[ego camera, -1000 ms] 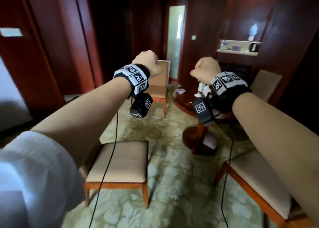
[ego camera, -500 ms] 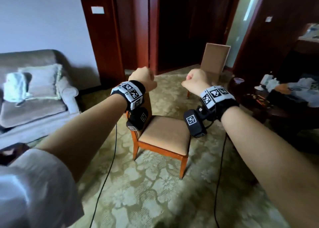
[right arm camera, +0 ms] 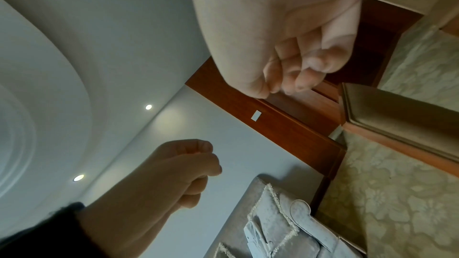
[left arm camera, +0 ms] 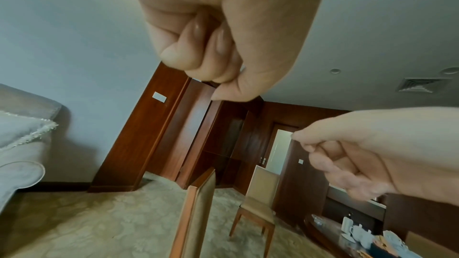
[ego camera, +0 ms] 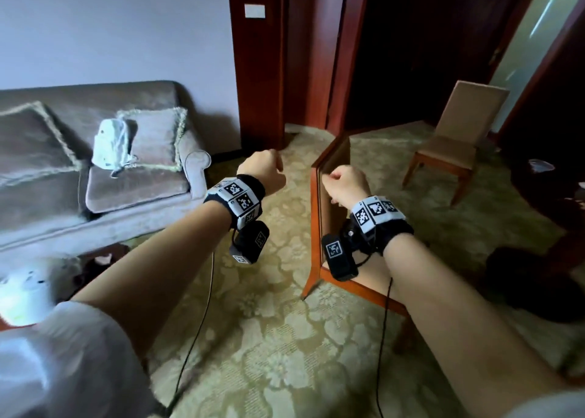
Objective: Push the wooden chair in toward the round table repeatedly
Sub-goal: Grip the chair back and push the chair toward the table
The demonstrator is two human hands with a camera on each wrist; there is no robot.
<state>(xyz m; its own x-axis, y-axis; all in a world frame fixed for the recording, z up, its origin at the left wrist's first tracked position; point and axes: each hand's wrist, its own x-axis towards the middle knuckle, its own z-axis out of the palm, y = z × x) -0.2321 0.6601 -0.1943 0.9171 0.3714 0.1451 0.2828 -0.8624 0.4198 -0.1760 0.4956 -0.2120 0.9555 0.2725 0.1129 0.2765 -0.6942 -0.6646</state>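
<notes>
right hand [ego camera: 346, 184] clenched, empty, nearest wooden chair [ego camera: 332, 164] backrest at frame centre; backrest edge-on, running upward; contact probably none. left hand [ego camera: 264, 172] clenched, left of it.

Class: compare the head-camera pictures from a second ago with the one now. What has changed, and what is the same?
The view has swung left: the round table has slid out to the right edge, the sofa has come in, and the near chair now stands edge-on right by the right hand. Nothing was gripped or released. Both the left hand and the right remain raised, curled fists holding nothing.
</notes>
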